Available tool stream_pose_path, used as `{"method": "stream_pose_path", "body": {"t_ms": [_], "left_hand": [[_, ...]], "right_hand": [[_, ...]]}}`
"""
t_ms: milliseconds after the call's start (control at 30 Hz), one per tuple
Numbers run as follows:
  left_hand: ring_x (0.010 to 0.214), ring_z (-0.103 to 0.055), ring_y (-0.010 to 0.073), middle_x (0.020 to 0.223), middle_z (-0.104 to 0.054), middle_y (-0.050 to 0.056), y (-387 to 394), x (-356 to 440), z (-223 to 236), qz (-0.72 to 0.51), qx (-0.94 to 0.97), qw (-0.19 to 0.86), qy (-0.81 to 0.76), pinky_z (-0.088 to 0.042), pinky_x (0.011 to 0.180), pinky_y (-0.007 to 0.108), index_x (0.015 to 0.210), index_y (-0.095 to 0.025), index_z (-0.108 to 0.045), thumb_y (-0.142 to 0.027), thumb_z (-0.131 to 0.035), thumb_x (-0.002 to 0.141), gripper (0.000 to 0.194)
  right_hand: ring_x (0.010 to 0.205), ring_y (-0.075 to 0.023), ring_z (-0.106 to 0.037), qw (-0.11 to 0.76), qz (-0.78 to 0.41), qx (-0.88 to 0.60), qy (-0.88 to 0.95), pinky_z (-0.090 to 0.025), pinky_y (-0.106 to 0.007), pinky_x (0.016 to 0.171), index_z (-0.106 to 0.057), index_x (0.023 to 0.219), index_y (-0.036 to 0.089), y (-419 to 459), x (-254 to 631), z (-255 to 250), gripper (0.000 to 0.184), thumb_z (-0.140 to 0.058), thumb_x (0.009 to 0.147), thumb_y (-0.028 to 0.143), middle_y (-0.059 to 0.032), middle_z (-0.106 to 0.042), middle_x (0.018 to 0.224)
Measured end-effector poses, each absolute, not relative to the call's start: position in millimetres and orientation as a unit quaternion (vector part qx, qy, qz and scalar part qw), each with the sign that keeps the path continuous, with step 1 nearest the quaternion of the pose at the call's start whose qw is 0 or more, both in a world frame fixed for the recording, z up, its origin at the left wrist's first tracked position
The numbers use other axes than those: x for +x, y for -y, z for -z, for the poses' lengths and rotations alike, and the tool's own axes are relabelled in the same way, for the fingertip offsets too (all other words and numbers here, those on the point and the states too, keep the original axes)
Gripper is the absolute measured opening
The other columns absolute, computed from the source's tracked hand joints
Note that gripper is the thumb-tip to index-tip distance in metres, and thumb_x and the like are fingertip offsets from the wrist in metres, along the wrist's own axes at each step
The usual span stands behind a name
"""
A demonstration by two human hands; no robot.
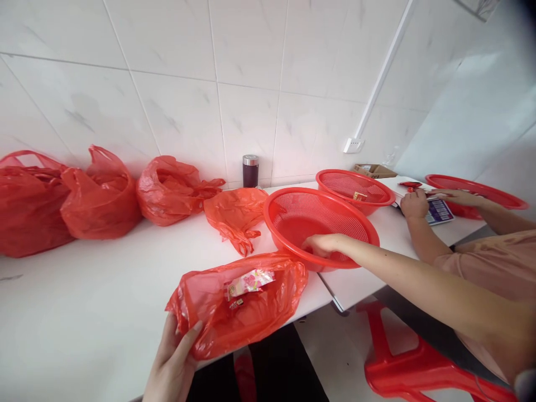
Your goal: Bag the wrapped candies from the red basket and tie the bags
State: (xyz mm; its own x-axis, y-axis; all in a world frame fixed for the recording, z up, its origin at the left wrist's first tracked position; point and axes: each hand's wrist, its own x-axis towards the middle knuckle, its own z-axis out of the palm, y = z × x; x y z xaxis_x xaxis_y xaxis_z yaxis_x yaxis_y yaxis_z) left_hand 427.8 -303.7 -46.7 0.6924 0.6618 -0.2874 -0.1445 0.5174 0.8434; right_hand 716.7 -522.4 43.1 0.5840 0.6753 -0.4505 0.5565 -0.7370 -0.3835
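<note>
My left hand (173,363) grips the near edge of a red plastic bag (251,318) lying at the white table's front edge, thumb on top. Inside the bag lie a pink-and-white sweet packet (250,281) and a smaller wrapped piece (235,304). My right arm stretches in from the lower right. My right hand (320,244) is inside a large red mesh basket (293,215), by its near wall, with the fingers curled together. What they hold is hidden.
Three filled red bags (100,192) and a flat one (237,215) line the tiled wall, beside a dark flask (250,170). A second red basket (355,187) stands behind. A person in a pink shirt (494,262) works at the right. A red stool (414,368) stands below.
</note>
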Motion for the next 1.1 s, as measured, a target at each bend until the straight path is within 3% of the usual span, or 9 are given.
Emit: {"method": "stream_pose_path", "body": {"t_ms": [300, 500, 633, 700, 833, 967, 1100], "left_hand": [[0.134, -0.04, 0.033, 0.14, -0.054, 0.0, 301.9, 427.6, 46.3, -0.237, 0.429, 0.822, -0.291, -0.056, 0.09, 0.03, 0.137, -0.04, -0.046, -0.032, -0.076, 0.071, 0.073], [0.129, -0.047, 0.0311, 0.138, -0.055, 0.001, 303.0, 425.8, 45.1, -0.236, 0.43, 0.82, -0.294, -0.057, 0.088, 0.029, 0.137, -0.04, -0.046, -0.033, -0.074, 0.074, 0.069], [0.126, -0.051, 0.0311, 0.135, -0.058, 0.004, 305.5, 429.2, 37.4, -0.22, 0.44, 0.821, -0.292, -0.057, 0.087, 0.032, 0.137, -0.037, -0.046, -0.032, -0.072, 0.075, 0.068], [0.126, -0.052, 0.0299, 0.134, -0.058, 0.005, 305.8, 432.3, 35.1, -0.225, 0.446, 0.816, -0.292, -0.055, 0.09, 0.032, 0.138, -0.035, -0.045, -0.031, -0.072, 0.075, 0.068], [0.125, -0.053, 0.0271, 0.133, -0.059, 0.006, 302.9, 436.6, 32.0, -0.242, 0.494, 0.782, -0.292, -0.053, 0.089, 0.026, 0.136, -0.03, -0.048, -0.032, -0.07, 0.077, 0.063], [0.118, -0.057, 0.024, 0.132, -0.06, 0.006, 290.9, 431.0, 26.3, -0.254, 0.52, 0.755, -0.308, -0.052, 0.088, 0.025, 0.135, -0.03, -0.049, -0.034, -0.071, 0.076, 0.063], [0.1, -0.065, 0.0178, 0.123, -0.065, 0.004, 272.8, 415.4, 22.9, -0.279, 0.493, 0.745, -0.351, -0.053, 0.078, 0.021, 0.13, -0.029, -0.053, -0.032, -0.076, 0.07, 0.065]], "right_hand": [[0.097, -0.0172, -0.06, 0.178, -0.278, -0.867, 0.374, -0.053, -0.036, 0.083, -0.057, 0.116, 0.016, 497.4, 716.7, -36.4, 0.029, -0.053, 0.095, 0.035, -0.008, -0.058, 0.115], [0.078, -0.0148, -0.061, 0.191, -0.26, -0.854, 0.409, -0.049, -0.027, 0.07, -0.062, 0.088, 0.014, 494.3, 739.3, -60.1, 0.009, -0.065, 0.082, 0.021, -0.0039, -0.065, 0.091], [0.089, -0.0155, -0.061, 0.322, -0.143, -0.819, 0.453, -0.047, -0.027, 0.077, -0.059, 0.093, 0.019, 480.7, 710.1, -91.8, 0.015, -0.063, 0.082, 0.028, -0.0027, -0.065, 0.097], [0.089, -0.0148, -0.062, 0.371, -0.152, -0.769, 0.497, -0.048, -0.026, 0.078, -0.059, 0.091, 0.02, 465.5, 678.7, -94.5, 0.015, -0.063, 0.08, 0.029, -0.0015, -0.066, 0.096], [0.089, -0.017, -0.063, 0.321, -0.215, -0.739, 0.553, -0.049, -0.029, 0.076, -0.057, 0.093, 0.023, 426.9, 624.5, -67.5, 0.011, -0.059, 0.082, 0.026, -0.0009, -0.066, 0.1], [0.102, -0.0238, -0.06, 0.247, -0.167, -0.77, 0.564, -0.049, -0.036, 0.085, -0.057, 0.105, 0.03, 402.2, 611.0, -49.7, 0.02, -0.058, 0.085, 0.031, -0.0006, -0.057, 0.12], [0.103, -0.025, -0.058, 0.216, -0.135, -0.778, 0.574, -0.049, -0.041, 0.086, -0.058, 0.11, 0.032, 410.1, 608.7, -62.9, 0.021, -0.05, 0.091, 0.029, -0.0017, -0.056, 0.118]]}}
